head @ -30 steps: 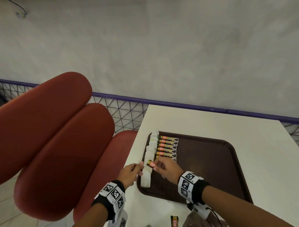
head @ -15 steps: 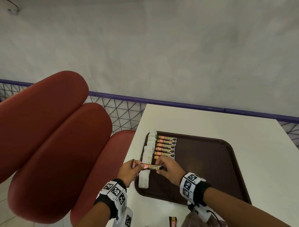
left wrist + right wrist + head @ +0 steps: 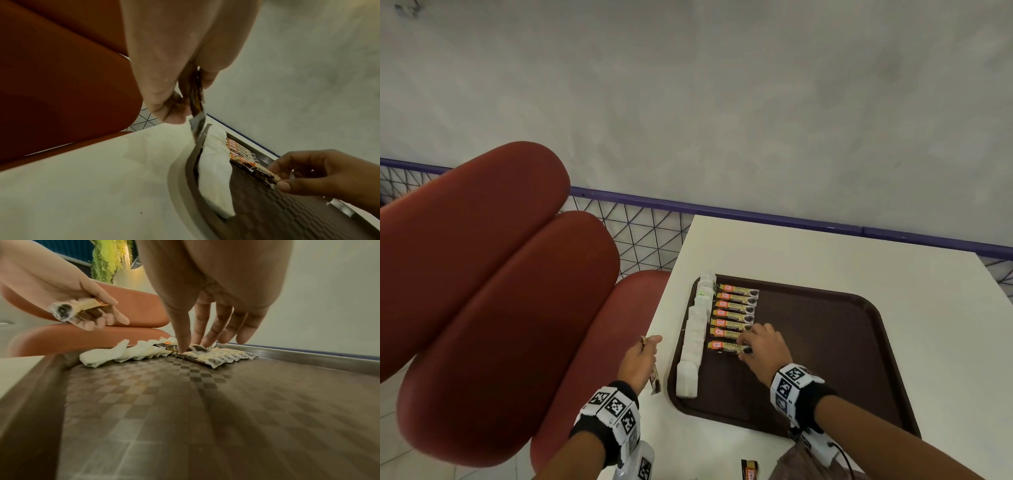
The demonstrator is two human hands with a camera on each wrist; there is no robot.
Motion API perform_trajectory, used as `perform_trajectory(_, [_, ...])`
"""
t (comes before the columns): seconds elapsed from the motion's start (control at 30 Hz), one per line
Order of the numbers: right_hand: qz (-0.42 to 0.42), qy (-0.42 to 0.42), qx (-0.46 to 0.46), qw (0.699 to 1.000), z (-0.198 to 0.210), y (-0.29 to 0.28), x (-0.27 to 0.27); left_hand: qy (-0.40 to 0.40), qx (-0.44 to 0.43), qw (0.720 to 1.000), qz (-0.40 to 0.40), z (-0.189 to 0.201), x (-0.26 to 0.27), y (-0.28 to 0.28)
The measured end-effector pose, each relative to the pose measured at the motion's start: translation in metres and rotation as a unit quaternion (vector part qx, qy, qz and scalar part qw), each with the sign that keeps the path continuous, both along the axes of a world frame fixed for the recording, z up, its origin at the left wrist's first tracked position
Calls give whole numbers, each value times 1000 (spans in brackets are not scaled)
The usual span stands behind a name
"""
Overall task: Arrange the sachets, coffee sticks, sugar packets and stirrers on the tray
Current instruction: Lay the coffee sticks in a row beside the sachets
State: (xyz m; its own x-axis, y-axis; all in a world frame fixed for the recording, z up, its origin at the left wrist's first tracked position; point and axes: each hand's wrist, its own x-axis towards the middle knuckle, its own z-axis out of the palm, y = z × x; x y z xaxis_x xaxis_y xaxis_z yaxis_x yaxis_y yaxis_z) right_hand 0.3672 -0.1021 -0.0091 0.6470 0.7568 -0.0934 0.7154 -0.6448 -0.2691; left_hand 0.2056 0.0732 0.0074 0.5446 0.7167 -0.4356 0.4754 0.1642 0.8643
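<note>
A brown tray [image 3: 835, 346] lies on the white table [image 3: 825, 253]. White sachets [image 3: 695, 337] run down its left edge, and beside them is a row of coffee sticks [image 3: 738, 306]. My right hand [image 3: 744, 347] pinches the right end of the nearest coffee stick [image 3: 724, 346], which lies on the tray at the near end of the row. The left wrist view shows thumb and fingertips [image 3: 284, 185] on that stick [image 3: 261, 172]. My left hand [image 3: 650, 342] hovers left of the tray and grips spare coffee sticks [image 3: 80, 308].
Red padded seat cushions [image 3: 500, 291] fill the left. A purple rail with wire mesh [image 3: 640, 236] runs behind the table below a grey wall. Another coffee stick [image 3: 750, 471] and a brownish bag [image 3: 801, 466] lie at the near table edge. The tray's right part is bare.
My right hand took one coffee stick from the left hand's bundle and carried it right onto the tray, below the row. The left hand drew back to the left.
</note>
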Motion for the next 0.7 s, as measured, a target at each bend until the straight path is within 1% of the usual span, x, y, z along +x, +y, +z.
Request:
perform_trajectory(0.07, [-5,-8,-12,1000,-3,3,1,15,44,999,-16,2,-3,1])
perform_trajectory(0.13, [-6,-11,-18,1000,-6,6,2,27,60,998,-22,2,-5,2])
perform_trajectory(0.2, [-4,-16,-28,999,-8,9,2,24,63,998,-18,2,-6,4])
perform_trajectory(0.3, [-4,-25,-41,999,-11,13,2,-6,76,997,-17,7,-8,6])
perform_trajectory(0.43, [-3,-30,-49,998,-11,16,2,-11,81,996,-23,12,-11,6])
perform_trajectory(0.57, [-4,-26,-33,999,-9,14,1,-8,90,996,-17,7,-12,9])
perform_trajectory(0.7, [8,-14,-9,1000,-4,12,-3,-19,88,995,-35,-2,-11,8])
